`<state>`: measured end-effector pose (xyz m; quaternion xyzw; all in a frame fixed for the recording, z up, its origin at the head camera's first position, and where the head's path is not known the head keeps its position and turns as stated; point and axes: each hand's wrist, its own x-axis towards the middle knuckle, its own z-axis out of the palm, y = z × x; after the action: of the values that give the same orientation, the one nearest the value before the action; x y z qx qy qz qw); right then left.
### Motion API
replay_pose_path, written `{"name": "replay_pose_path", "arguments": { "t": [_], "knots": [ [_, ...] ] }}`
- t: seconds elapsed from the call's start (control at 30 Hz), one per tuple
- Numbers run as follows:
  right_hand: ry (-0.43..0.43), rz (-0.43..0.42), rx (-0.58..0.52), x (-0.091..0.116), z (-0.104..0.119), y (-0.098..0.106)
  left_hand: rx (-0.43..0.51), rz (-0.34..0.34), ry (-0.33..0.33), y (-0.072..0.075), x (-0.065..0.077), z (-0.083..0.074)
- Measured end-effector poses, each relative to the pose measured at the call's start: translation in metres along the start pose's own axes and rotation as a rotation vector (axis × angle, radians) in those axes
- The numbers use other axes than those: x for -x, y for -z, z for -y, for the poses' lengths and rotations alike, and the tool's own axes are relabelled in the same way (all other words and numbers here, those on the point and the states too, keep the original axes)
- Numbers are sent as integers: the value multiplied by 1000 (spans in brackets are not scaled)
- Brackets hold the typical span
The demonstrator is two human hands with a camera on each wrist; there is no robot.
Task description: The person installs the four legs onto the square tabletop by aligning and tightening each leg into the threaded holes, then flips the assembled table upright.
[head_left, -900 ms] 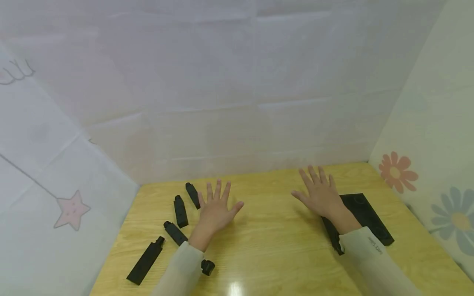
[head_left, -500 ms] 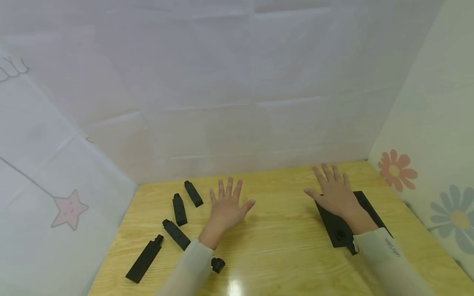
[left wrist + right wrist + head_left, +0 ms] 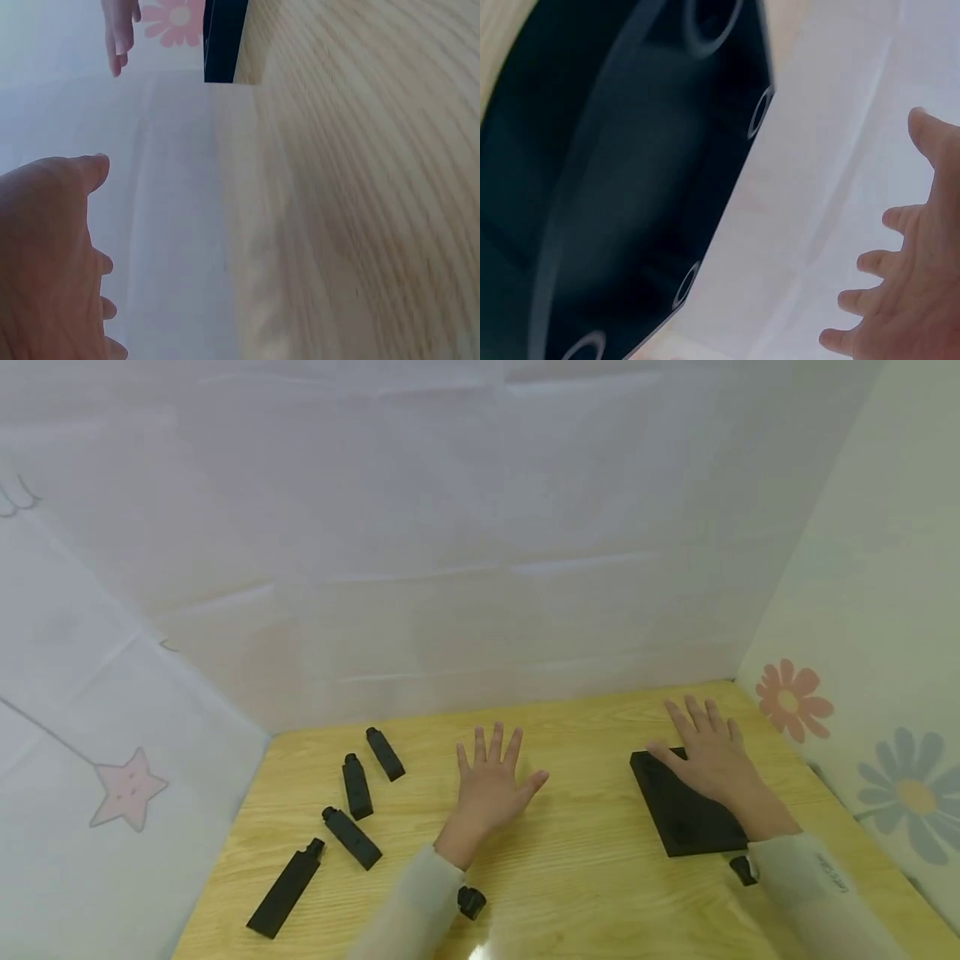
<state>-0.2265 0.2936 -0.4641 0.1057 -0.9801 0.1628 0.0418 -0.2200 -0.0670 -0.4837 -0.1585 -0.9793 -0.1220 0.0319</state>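
My left hand [image 3: 491, 793] hovers over the wooden table, palm down with fingers spread and nothing in it. To its left lie several black block-like pieces with rounded, narrower ends, the nearest being a short black piece [image 3: 351, 837]. My right hand [image 3: 712, 764], also spread and holding nothing, is above a flat black panel [image 3: 686, 814] and covers its right part in the head view. Ringed round holes show near the panel's corners in the right wrist view, where the dark panel [image 3: 652, 157] fills the left side. A corner of the panel [image 3: 225, 37] also appears in the left wrist view.
A longer black piece [image 3: 287, 889] lies at the front left of the table [image 3: 570, 893]. Pale cloth walls [image 3: 480, 568] enclose the back and both sides. Dark wrist cameras, such as the left wrist camera [image 3: 472, 902], stick out below the sleeves.
Both hands have moved to the right with fingers still spread. More of the panel's left side now shows, and the left hand is farther from the black pieces. The pieces stay put.
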Motion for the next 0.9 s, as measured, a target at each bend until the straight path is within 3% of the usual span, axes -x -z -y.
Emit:
{"name": "replay_pose_path", "arguments": {
  "t": [0.43,0.7,0.9],
  "knots": [
    [-23,-12,-3,19,-30,4,10,26,-19,-13,-5,-43],
    [-13,-7,-29,27,-44,8,60,51,-41,-23,-11,-68],
    [-39,27,-96,30,-58,9,153,70,-34,-30,-13,-83]
  ]
}}
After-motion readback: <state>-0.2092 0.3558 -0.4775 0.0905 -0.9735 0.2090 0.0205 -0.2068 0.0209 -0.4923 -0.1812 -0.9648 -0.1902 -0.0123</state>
